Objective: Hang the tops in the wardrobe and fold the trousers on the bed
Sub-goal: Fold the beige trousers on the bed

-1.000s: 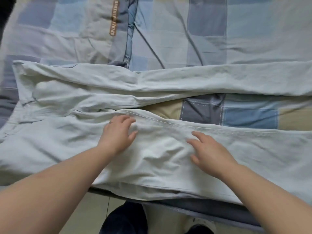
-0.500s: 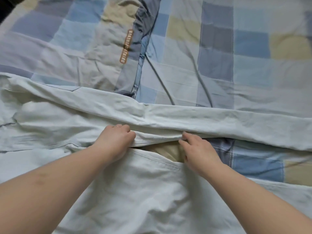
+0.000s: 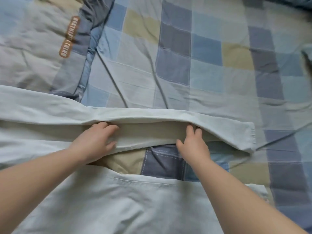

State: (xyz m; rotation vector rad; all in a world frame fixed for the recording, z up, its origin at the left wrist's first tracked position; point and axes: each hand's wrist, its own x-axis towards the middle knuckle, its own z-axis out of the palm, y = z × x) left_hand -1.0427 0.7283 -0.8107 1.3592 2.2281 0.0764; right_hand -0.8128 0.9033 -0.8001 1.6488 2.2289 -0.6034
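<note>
Pale, almost white trousers (image 3: 135, 200) lie spread across the bed with their two legs apart. The near leg covers the bed's front part under my forearms. The far leg (image 3: 168, 115) runs left to right, and its hem (image 3: 251, 137) ends at the right. My left hand (image 3: 96, 141) and my right hand (image 3: 192, 146) both hold this far leg at its middle. Their fingertips are tucked under its raised upper fold and their thumbs lie at its near edge. The fingertips are hidden by the cloth.
A checked sheet (image 3: 202, 65) in blue, grey and beige covers the bed and shows between the two legs. A folded quilt with a brown label (image 3: 69, 36) lies at the far left. Some other cloth (image 3: 307, 54) pokes in at the right edge.
Both hands left the near leg, reached forward to the far leg and took hold of it. That leg's fold is now lifted, and the view has moved forward over the bed.
</note>
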